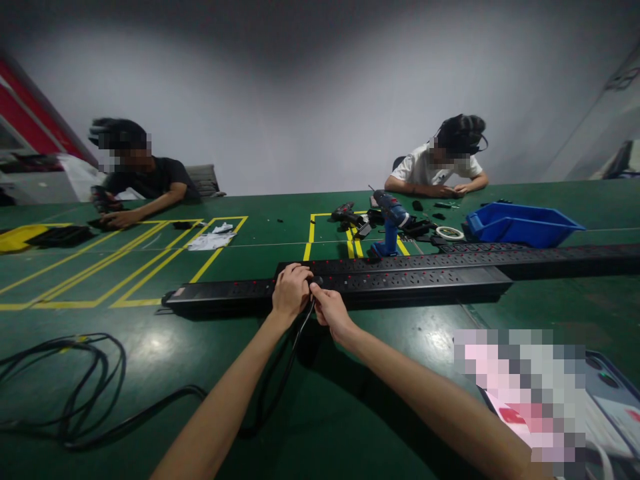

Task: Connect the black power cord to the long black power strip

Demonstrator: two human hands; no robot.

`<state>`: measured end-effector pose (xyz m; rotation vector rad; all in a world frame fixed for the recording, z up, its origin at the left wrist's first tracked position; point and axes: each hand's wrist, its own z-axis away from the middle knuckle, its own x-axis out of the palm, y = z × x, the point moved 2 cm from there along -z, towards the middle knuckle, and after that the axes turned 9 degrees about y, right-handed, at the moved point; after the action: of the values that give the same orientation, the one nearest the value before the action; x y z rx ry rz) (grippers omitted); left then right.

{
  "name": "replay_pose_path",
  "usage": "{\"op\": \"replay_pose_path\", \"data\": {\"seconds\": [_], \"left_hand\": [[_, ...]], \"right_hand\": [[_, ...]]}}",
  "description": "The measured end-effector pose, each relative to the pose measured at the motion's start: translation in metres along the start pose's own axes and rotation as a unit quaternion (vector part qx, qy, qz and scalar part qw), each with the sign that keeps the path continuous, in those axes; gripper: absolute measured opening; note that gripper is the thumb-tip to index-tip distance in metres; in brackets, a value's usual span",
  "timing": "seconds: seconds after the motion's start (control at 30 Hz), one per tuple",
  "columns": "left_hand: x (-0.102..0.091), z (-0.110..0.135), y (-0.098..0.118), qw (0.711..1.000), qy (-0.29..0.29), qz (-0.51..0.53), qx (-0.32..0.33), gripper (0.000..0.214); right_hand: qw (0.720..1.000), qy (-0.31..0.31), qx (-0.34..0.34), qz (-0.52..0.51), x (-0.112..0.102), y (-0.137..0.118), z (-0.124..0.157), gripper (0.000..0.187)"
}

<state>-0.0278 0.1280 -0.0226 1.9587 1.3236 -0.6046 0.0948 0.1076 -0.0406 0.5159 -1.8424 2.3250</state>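
A long black power strip (pixel 420 283), lined with sockets and small red switches, lies across the table in front of me. My left hand (pixel 291 290) is closed over its middle, fingers curled on the top face. Beside it, my right hand (pixel 331 312) pinches a small black plug (pixel 317 281) against the strip's top. Whether the plug's pins sit in a socket is hidden by my fingers. A black cable (pixel 293 350) hangs down from between my hands and loops toward the coil (pixel 103 373) at the left.
Behind lies another power strip (pixel 560 261). A blue cordless drill (pixel 390 217) stands beyond, near a second drill (pixel 346 213), a tape roll (pixel 449 233) and a blue bin (pixel 520 225). Two people sit opposite. Phones (pixel 607 380) lie near right; a yellow tray (pixel 20 238) is far left.
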Motion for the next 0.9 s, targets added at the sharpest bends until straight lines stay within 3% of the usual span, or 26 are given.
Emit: {"op": "replay_pose_path", "data": {"seconds": [0.9], "left_hand": [[0.002,-0.001,-0.001,1.0,0.015,0.015,-0.005,0.024]], "right_hand": [[0.983,0.026,-0.117,0.138,-0.007,0.012,-0.003,0.047]]}}
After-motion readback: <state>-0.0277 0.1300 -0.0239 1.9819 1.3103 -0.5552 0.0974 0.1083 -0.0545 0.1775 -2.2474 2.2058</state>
